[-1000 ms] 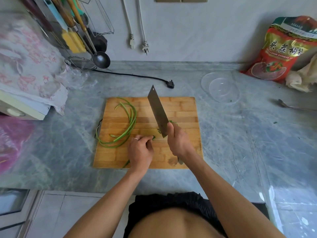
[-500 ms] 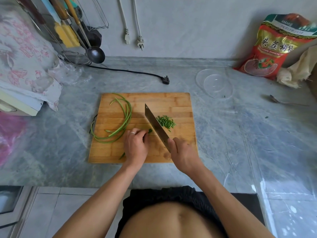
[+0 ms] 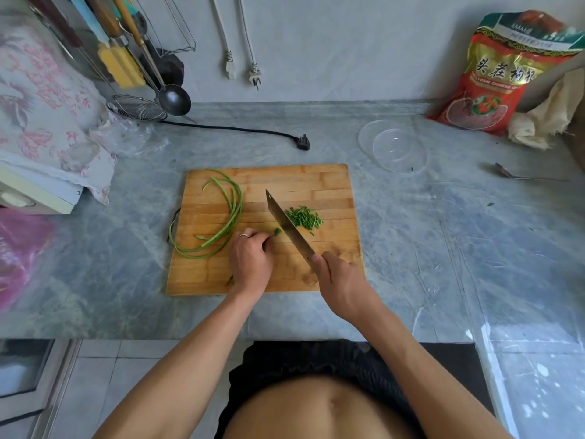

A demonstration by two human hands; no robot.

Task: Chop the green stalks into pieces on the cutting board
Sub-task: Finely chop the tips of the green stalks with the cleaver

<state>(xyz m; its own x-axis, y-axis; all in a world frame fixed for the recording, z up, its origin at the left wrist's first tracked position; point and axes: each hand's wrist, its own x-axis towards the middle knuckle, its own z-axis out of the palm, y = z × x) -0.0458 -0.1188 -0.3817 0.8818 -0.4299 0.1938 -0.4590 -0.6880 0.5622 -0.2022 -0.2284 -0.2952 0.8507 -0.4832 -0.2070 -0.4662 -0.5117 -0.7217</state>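
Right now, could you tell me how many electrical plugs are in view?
3: two pale plugs hanging on the wall, one black plug lying on the counter behind the cutting board.

The red, green-topped foil pouch (image 3: pixel 500 74) against the back wall bore Chinese characters 头茬枸杞 above partly legible Latin lettering, "LYCIUM CHINESE"

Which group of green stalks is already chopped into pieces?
The chopped pile right of the knife blade: short loose bits. The long stalks at the board's left side remain whole and curved.

left hand (image 3: pixel 251 261): curled, pinching | right hand (image 3: pixel 343 282): apparently closed grip
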